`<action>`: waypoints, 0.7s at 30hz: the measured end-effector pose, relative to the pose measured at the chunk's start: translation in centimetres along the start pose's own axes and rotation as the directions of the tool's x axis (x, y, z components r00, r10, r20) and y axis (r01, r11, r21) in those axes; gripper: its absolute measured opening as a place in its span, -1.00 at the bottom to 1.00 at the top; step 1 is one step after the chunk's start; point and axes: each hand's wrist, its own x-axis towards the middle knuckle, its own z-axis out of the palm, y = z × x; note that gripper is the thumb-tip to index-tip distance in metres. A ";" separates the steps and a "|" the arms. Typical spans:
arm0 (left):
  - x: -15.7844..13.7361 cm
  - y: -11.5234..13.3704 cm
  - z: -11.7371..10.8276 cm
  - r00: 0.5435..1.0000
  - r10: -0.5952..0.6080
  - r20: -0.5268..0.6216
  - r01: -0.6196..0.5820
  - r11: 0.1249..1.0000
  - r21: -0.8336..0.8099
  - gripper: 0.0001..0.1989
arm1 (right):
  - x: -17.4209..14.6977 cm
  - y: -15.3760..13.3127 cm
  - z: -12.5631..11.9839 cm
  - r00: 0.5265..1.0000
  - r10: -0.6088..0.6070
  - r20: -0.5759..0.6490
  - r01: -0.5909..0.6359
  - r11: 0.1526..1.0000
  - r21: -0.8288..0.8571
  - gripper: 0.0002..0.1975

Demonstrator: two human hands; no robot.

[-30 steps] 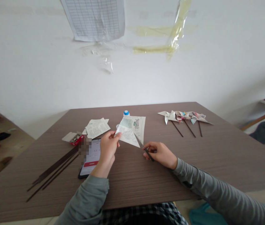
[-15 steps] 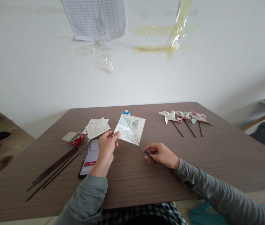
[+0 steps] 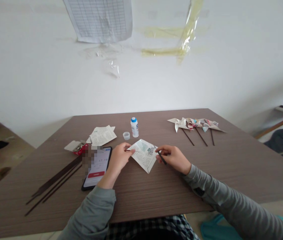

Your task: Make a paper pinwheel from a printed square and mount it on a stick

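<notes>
My left hand (image 3: 119,156) pinches the left corner of a square sheet of printed paper (image 3: 143,158), which lies tilted like a diamond low over the table. Crease lines show on the sheet, and a small grey picture is printed on its right part. Close by the right corner, my right hand (image 3: 173,159) is closed around a slim dark-handled tool (image 3: 161,157) with a thin tip. The tip reaches the paper's right edge; its exact kind is too small to make out. Beyond the paper stands a white bottle with a blue top (image 3: 134,128), beside a small clear cup (image 3: 126,135).
A phone (image 3: 97,168), an opened red box of small metal pieces (image 3: 77,147), dark sticks (image 3: 56,180) and printed paper squares (image 3: 103,135) lie on the left of the table (image 3: 141,203). Three paper pinwheels on sticks (image 3: 196,125) lie at the back right, near the wall.
The paper has come down and been turned, baring the bottle and cup behind it. The tool has moved from the paper's lower corner to its right corner.
</notes>
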 end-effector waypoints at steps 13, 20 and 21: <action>-0.1 -1.9 -0.3 0.933 0.346 0.100 -0.337 0.743 0.579 -0.66 | 0.7 0.0 -0.4 0.956 -0.220 -0.195 0.088 0.847 -0.524 -0.80; -1.0 -2.7 0.5 0.865 0.382 0.325 -0.499 0.724 0.477 -0.76 | 0.6 -1.5 1.7 0.964 -0.237 -0.120 0.077 0.681 -0.728 -0.89; -1.2 -2.8 0.6 0.863 0.386 0.327 -0.503 0.725 0.471 -0.76 | 0.6 -1.7 1.9 0.965 -0.236 -0.115 0.070 0.651 -0.756 -0.87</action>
